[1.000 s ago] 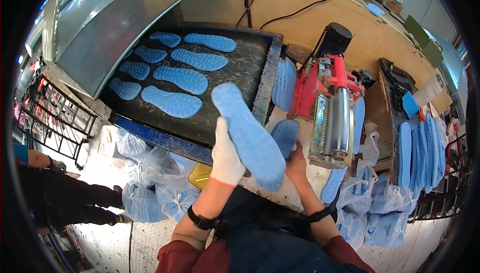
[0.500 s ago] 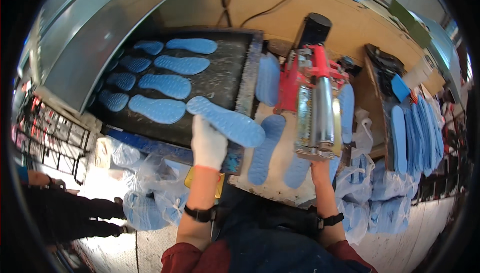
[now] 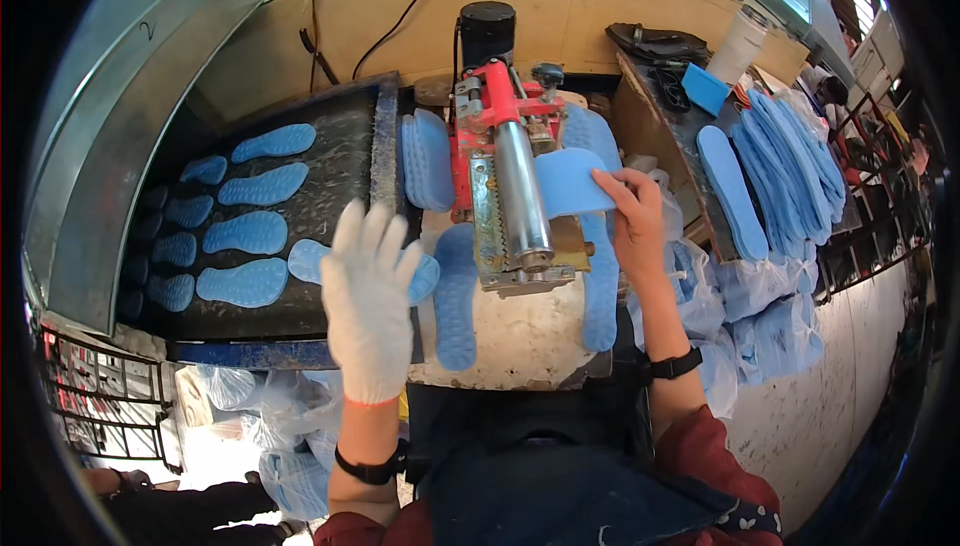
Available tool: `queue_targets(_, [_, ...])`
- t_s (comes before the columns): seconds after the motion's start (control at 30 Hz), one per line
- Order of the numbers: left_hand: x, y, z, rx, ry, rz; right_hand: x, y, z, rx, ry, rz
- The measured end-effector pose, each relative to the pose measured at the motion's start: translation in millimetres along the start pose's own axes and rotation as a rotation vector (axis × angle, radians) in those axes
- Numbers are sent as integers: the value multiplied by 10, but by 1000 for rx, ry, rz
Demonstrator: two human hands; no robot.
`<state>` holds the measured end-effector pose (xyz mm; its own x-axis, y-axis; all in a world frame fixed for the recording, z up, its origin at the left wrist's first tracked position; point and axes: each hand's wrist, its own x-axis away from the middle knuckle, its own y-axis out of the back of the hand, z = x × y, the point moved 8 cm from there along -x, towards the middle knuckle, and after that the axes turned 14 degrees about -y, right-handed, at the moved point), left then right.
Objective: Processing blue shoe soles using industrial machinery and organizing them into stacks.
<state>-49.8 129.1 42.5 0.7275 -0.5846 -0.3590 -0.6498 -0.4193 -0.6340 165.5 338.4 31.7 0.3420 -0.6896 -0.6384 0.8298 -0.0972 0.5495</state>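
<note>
Two hands work blue foam insoles: the gloved left hand lies spread flat on one insole on the dark belt, the bare right hand pinches another bending over the roller. Light, floppy pieces seem best held by their edges.

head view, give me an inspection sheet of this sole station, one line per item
surface: dark belt, worn pale bench.
job's things: blue soles on belt; one sole fed over the red roller machine.
clutter: stacked soles, bagged soles, white cup.
hands: left hand gloved, open over a sole; right hand bare, grips the fed sole.
cables: black cable along the wall.
surroundings: wire rack, another person's arm at lower left.
</note>
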Motion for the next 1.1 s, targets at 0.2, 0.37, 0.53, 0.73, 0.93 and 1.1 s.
queue_targets(0.2, [-469,-577,506,23,27,134,50,-17,161,-44,37,132])
queue_targets(0.37, [-691,-547,783,-252,-40,197,274,21,-507,-225,-385,109])
queue_targets(0.53, [-732,64,1069,-495,-1,101,983,-455,-1374,-90,-684,276])
queue_targets(0.73, [-434,297,1263,-557,87,304,1372,-628,-1229,342,-401,335])
queue_targets(0.93, [-73,325,1131,-221,386,195,1394,-658,-1240,392,-395,364])
queue_targets(1.1, [361,428,1103,76,666,148,1400,-664,-1287,382,-400,361])
